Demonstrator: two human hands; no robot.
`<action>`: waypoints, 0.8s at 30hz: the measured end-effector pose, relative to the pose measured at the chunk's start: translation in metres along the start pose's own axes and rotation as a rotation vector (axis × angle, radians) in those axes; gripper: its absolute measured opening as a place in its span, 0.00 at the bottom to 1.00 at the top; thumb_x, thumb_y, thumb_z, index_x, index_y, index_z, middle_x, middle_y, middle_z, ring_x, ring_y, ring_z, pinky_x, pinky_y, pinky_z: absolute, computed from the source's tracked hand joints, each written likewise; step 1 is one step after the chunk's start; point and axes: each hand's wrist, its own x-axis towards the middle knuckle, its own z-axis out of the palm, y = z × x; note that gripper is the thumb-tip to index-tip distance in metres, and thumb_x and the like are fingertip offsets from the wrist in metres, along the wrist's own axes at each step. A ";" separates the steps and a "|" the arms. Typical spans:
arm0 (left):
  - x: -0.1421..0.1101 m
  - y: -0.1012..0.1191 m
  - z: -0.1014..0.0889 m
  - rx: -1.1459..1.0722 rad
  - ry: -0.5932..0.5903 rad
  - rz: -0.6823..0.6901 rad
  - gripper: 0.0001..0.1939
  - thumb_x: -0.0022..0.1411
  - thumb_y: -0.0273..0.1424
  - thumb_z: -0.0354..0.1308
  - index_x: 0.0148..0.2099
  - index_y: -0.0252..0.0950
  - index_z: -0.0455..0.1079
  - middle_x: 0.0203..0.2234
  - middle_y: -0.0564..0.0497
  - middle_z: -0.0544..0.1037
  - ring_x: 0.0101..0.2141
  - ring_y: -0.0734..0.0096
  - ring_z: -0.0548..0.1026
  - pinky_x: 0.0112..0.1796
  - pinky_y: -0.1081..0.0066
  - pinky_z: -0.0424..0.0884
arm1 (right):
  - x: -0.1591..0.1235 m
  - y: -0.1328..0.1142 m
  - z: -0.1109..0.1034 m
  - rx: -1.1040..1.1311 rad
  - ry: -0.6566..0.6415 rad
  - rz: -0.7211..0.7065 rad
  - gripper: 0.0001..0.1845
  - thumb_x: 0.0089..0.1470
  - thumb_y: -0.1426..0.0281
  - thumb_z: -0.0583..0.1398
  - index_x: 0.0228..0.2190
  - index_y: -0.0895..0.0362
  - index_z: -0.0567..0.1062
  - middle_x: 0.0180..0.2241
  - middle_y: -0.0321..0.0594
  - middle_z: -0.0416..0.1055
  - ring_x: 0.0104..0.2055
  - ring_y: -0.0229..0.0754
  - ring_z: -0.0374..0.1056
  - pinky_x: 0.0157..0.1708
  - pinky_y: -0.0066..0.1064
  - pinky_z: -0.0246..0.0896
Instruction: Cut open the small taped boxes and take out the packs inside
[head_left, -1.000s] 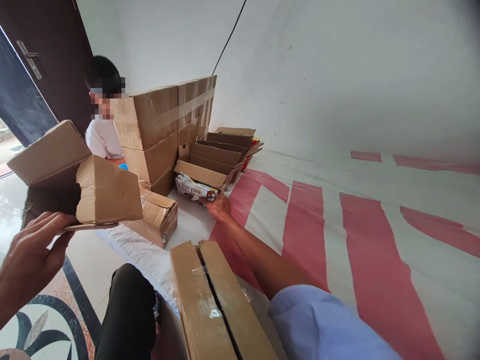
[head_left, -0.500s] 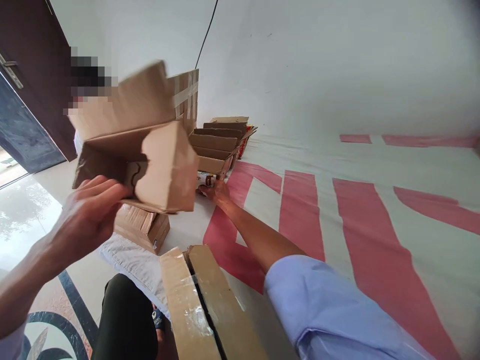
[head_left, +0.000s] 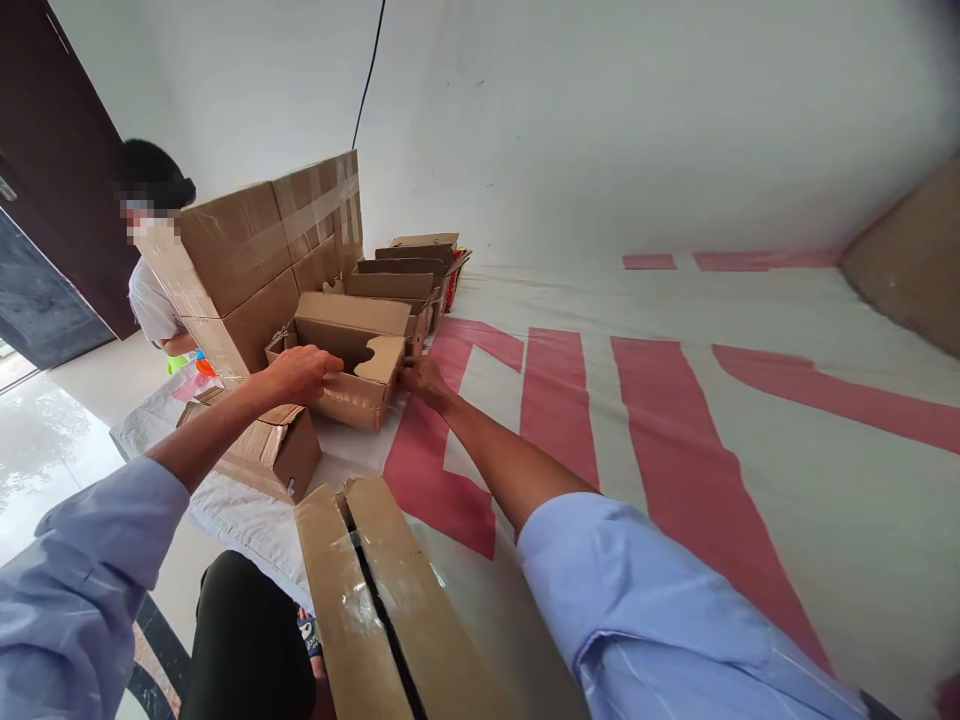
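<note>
An open brown cardboard box [head_left: 352, 385] rests on the white and red sheet [head_left: 570, 400], its flaps up. My left hand [head_left: 300, 372] is closed on the box's near left edge. My right hand [head_left: 421, 378] touches the box's right side with its fingers curled against the cardboard; whether they hold anything is hidden. The printed packet from a moment ago is out of sight behind the box.
Behind the box stand a row of open cartons [head_left: 405, 280] and a stack of taped cartons [head_left: 262, 250]. A person [head_left: 154, 260] sits behind the stack. A small closed box [head_left: 270, 450] lies left. A taped carton [head_left: 375, 600] sits in front of my knee [head_left: 247, 640].
My left hand carried the open box from the air on the left down onto the sheet, beside my right hand. The printed packet is now covered.
</note>
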 end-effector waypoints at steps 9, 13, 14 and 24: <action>0.049 0.007 0.037 0.113 -0.110 -0.009 0.17 0.63 0.36 0.71 0.54 0.39 0.84 0.52 0.37 0.85 0.57 0.44 0.81 0.54 0.60 0.76 | -0.036 -0.014 -0.035 0.025 -0.113 0.066 0.20 0.62 0.71 0.63 0.54 0.61 0.82 0.49 0.52 0.84 0.46 0.48 0.80 0.48 0.39 0.77; 0.068 0.013 0.037 0.106 -0.080 -0.065 0.20 0.64 0.35 0.72 0.57 0.38 0.83 0.56 0.36 0.83 0.59 0.42 0.80 0.55 0.57 0.75 | -0.087 -0.017 -0.064 -0.004 -0.123 0.049 0.29 0.60 0.65 0.66 0.61 0.59 0.77 0.60 0.57 0.78 0.57 0.54 0.78 0.56 0.46 0.75; 0.071 0.015 0.038 0.103 -0.072 -0.080 0.20 0.64 0.35 0.71 0.57 0.38 0.82 0.57 0.35 0.83 0.59 0.42 0.79 0.56 0.56 0.74 | -0.106 -0.021 -0.071 -0.005 -0.144 0.034 0.30 0.60 0.63 0.67 0.62 0.58 0.77 0.61 0.57 0.77 0.58 0.55 0.77 0.57 0.47 0.74; 0.010 0.024 0.021 0.023 0.146 -0.178 0.31 0.66 0.40 0.70 0.67 0.38 0.71 0.63 0.36 0.76 0.64 0.45 0.73 0.61 0.53 0.69 | -0.345 -0.097 -0.125 -0.139 -0.347 -0.092 0.49 0.60 0.44 0.67 0.75 0.44 0.61 0.75 0.51 0.62 0.75 0.67 0.61 0.68 0.66 0.65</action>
